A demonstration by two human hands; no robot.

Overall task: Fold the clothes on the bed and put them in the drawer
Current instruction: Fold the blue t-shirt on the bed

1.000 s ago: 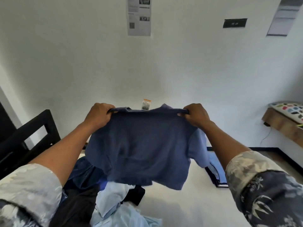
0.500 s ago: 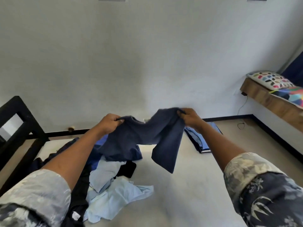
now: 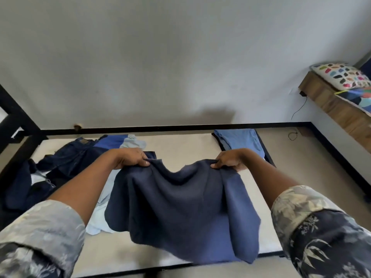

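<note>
Head-worn view, forward-down over bed (image 3: 180, 149).

Navy shirt (image 3: 180, 207) sagging above bed (image 3: 180, 149), top edge bunched.

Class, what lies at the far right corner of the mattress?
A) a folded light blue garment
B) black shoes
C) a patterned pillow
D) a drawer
A: a folded light blue garment lies flat at the far right corner of the mattress, beyond the right hand gripping the dark blue shirt.
</note>
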